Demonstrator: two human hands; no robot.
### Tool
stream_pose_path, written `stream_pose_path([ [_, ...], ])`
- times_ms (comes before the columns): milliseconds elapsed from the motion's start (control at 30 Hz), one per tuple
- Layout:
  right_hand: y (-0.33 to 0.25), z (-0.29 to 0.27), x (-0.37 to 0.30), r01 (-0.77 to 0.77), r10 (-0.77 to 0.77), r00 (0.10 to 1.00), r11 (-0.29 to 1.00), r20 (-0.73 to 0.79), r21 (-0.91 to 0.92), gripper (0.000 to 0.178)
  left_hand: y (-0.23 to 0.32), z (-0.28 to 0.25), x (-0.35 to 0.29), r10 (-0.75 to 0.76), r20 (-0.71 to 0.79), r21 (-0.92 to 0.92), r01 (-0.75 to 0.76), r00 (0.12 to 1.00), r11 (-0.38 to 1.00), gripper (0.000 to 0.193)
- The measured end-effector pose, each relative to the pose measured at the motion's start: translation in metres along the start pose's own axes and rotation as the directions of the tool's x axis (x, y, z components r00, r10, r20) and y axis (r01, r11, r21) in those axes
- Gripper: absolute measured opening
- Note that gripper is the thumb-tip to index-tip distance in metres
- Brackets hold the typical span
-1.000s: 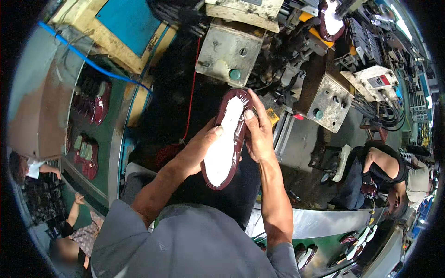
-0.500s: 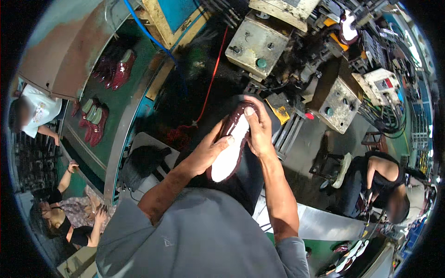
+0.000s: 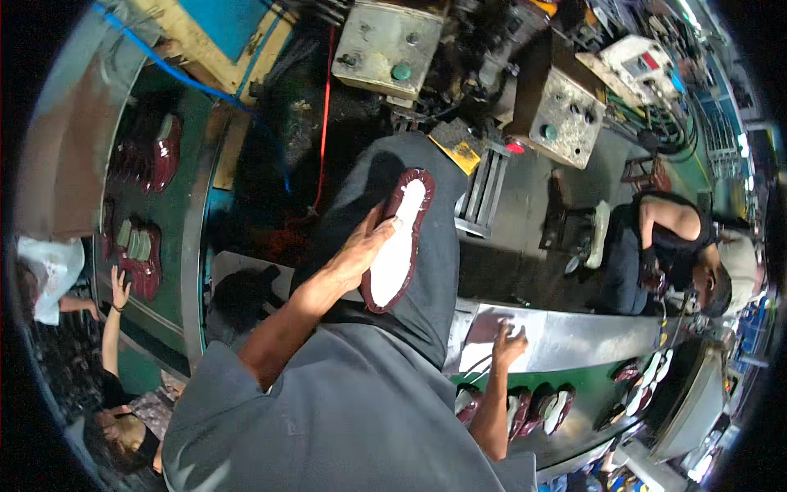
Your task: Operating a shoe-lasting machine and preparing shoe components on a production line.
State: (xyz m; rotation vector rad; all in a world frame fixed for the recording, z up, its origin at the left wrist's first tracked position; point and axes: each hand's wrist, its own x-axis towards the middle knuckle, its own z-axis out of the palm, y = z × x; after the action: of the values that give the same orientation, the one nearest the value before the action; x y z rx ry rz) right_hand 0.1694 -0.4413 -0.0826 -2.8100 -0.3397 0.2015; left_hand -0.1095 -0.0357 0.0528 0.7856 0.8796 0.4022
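Note:
My left hand point(image 3: 365, 250) grips a glossy dark red shoe point(image 3: 395, 271) by its side, above my lap. Its white underside faces up, framed by the folded-in red edge of the upper. Out to the right, my right hand point(image 3: 510, 346) is above the metal ledge point(image 3: 566, 338), fingers loosely bent and apart, with nothing seen in them. Below that ledge, several dark red shoes point(image 3: 537, 410) rest on a green belt, the nearest ones close to my right forearm.
Control boxes point(image 3: 389, 53) with green buttons stand ahead, beside a dark machine. To the left, a green conveyor point(image 3: 176, 246) carries more red shoes point(image 3: 139, 254); a person's hand point(image 3: 120, 289) reaches there. Another person point(image 3: 672, 246) sits bent over at the right. A red cable point(image 3: 326, 123) hangs ahead.
My right hand has let go of the shoe and moved right and down to the metal ledge. My left hand still holds the shoe. The view has shifted, showing more shoes at lower right.

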Motion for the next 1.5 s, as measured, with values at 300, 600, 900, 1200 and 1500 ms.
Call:
stream_pose_path([
  [300,0.044,0.058,-0.097,-0.258,0.38,0.86,0.9,-0.34,0.352,0.052,-0.017,0.09,0.033,-0.289,0.512,0.09,0.284,0.809,0.955,0.065],
  [600,0.094,-0.014,-0.103,-0.257,0.655,0.753,0.202,0.065,0.945,0.031,-0.123,0.219,0.026,-0.691,0.533,0.571,0.395,0.488,0.719,0.06],
  [900,-0.047,-0.144,-0.065,-0.266,0.202,0.96,0.428,0.195,0.864,0.055,-0.195,0.222,0.04,-0.833,0.371,0.749,0.397,0.411,0.53,0.065],
  [1200,-0.008,-0.089,-0.045,-0.258,0.284,0.956,0.704,0.071,0.662,0.061,-0.205,0.219,0.039,-0.796,0.389,0.752,0.338,0.464,0.565,0.062],
  [1500,-0.032,-0.128,-0.041,-0.354,0.426,0.901,0.615,0.081,0.705,0.06,-0.189,0.223,0.023,-0.792,0.362,0.765,0.328,0.491,0.554,0.068],
])
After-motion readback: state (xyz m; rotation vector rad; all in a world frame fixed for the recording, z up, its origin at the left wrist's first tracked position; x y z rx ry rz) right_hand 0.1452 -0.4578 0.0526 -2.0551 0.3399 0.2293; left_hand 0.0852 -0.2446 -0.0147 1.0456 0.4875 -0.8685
